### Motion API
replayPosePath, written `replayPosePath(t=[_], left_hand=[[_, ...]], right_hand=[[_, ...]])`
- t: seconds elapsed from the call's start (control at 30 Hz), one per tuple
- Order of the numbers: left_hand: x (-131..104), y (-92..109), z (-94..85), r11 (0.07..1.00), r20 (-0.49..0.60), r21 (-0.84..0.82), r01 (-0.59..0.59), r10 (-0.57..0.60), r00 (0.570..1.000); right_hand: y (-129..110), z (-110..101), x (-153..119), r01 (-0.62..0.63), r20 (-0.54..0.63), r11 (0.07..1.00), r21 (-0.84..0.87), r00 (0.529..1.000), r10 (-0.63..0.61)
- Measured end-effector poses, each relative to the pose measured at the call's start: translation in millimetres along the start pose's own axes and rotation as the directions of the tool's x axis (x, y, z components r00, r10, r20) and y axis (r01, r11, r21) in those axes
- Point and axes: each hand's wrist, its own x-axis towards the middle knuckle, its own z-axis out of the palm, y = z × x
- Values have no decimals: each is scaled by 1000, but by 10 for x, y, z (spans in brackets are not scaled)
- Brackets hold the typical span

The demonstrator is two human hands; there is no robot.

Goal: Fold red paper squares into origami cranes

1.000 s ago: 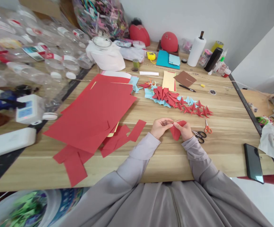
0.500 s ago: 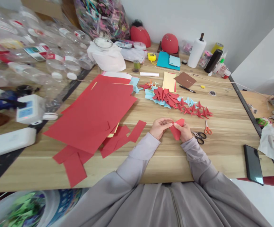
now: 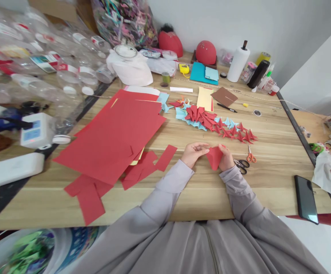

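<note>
A small folded red paper (image 3: 215, 158) is held between my two hands above the table, its narrow end pointing down. My left hand (image 3: 194, 153) pinches its left upper edge between thumb and fingers. On the other side, my right hand (image 3: 226, 158) grips the right edge, fingers behind and thumb near the top. Black scissors (image 3: 242, 166) lie just right of my right hand, with orange-handled scissors (image 3: 251, 156) beyond them. Several folded red paper pieces (image 3: 202, 116) and light blue ones form a row behind my hands. Cut red strips (image 3: 166, 158) lie to the left.
Large red sheets (image 3: 114, 137) cover the table's left part. Plastic bottles (image 3: 65, 72) and a white device (image 3: 38, 131) stand farther left. A phone (image 3: 306, 198) rests at the right front. Yellow paper (image 3: 204, 99), brown paper (image 3: 224, 96) and a pen (image 3: 226, 108) lie behind the folded pieces.
My right thumb has moved up from the front of the red paper to its upper right edge. The paper has turned slightly and shows a broader face. My left hand has barely moved.
</note>
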Motion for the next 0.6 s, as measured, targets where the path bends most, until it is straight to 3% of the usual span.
replayPosePath(t=[0.13, 0.37, 0.6], left_hand=[[4, -16, -7, 989, 12, 138, -55, 53, 999], [15, -10, -15, 986, -34, 160, -37, 43, 999], [-6, -6, -13, 981, 18, 179, -71, 69, 997]], right_hand=[[8, 7, 2, 39, 9, 996, -78, 999, -38], [68, 17, -5, 87, 15, 985, -148, 996, -86], [27, 27, -32, 106, 44, 984, -143, 994, -100]])
